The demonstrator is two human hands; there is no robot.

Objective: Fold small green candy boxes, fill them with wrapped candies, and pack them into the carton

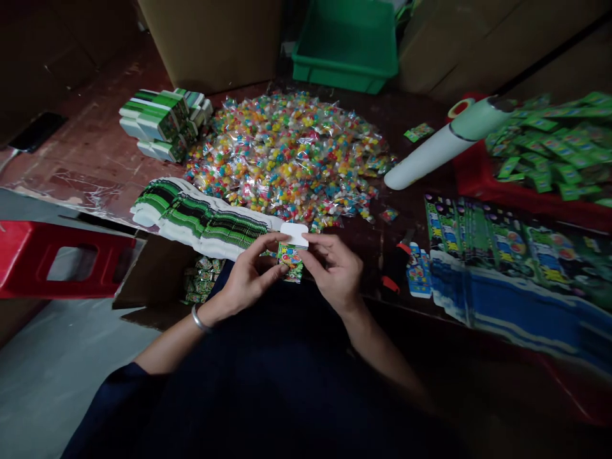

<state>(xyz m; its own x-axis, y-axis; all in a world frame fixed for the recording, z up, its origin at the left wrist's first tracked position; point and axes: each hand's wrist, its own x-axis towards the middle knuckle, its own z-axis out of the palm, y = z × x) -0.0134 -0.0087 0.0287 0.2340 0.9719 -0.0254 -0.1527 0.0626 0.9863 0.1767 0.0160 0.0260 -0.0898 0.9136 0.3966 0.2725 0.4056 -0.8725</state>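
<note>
A small printed candy box (291, 260) with a raised white flap is held between both hands in front of my body. My left hand (251, 271) is closed on its left side, thumb on the printed face. From the other side my right hand (335, 268) pinches the box near the flap. Just beyond lies a heap of clear packets of coloured candies (291, 159). Beside my left hand stretches a row of flat green and white cartons (205, 217), fanned along the table edge.
Stacked cartons (155, 115) stand at the back left, near a phone (38, 131). A green tray (344, 73) is at the back. At right lie a white roll (430, 153), printed pouches (507, 242) and green packs (559, 146). Below left are an open cardboard box (148, 271) and a red stool (29, 261).
</note>
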